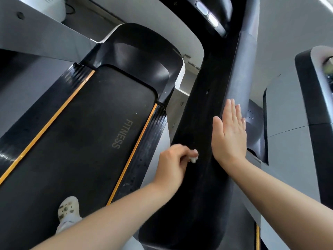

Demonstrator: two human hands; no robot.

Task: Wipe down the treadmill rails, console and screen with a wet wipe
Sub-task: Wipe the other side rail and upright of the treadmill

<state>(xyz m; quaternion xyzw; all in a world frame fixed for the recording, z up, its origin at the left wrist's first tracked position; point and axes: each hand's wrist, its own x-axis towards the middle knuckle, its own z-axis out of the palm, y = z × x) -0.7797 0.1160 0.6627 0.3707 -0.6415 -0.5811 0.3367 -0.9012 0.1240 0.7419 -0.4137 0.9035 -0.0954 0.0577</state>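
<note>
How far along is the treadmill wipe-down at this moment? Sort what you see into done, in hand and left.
Done: nothing shows as finished; no surface looks visibly wet or cleaned.
In hand: the left hand pinches a bunched wet wipe against the black right side rail, while the right hand presses flat on its outer edge.
Left: probably the left rail, plus console and screen, largely out of view.

Left hand [173,162] reaching forward, fingers curling in a pinching grip, slightly blurred; right hand [229,133] stretching out flat, fingers straight and together, palm facing left.
</note>
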